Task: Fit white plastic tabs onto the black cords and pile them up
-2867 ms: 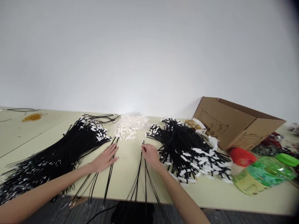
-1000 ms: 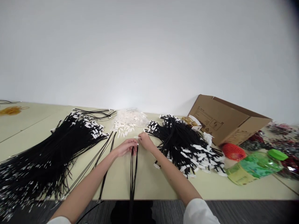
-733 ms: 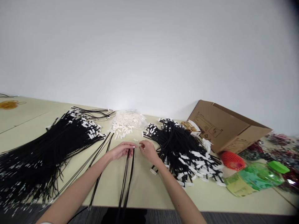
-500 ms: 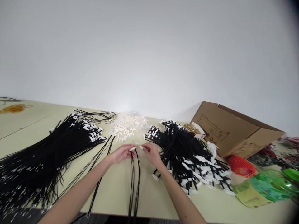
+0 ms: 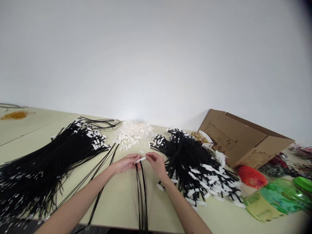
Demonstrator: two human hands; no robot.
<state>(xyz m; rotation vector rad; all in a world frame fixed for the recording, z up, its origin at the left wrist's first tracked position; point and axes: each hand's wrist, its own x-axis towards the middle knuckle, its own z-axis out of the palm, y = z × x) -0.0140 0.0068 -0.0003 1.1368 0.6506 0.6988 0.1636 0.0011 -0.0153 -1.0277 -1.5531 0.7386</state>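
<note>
Near the middle of the table, my left hand (image 5: 127, 163) pinches a white connector (image 5: 138, 160) from which black wires (image 5: 141, 195) hang down toward the table's front edge. From the right, my right hand (image 5: 156, 162) pinches a second small white piece (image 5: 143, 158), its end meeting or almost meeting the connector. Whether the two are joined I cannot tell. A loose white connector (image 5: 142, 151) lies on the table just beyond my fingertips. To the left spreads a large bundle of black wires (image 5: 48, 165) with white ends. Right of my hands is another pile of black wires (image 5: 185, 156) with white connectors.
A clear plastic bag (image 5: 138, 128) with small white connectors spilling out lies at the back. An open cardboard box (image 5: 234, 139), a red foam net (image 5: 252, 176) and a green plastic bottle (image 5: 273, 200) occupy the right. Yellow rubber bands (image 5: 17, 115) lie far left.
My right hand has brought its small white piece left, up to the connector in my left hand. Both hands sit slightly lower in view, and the view itself has shifted a little.
</note>
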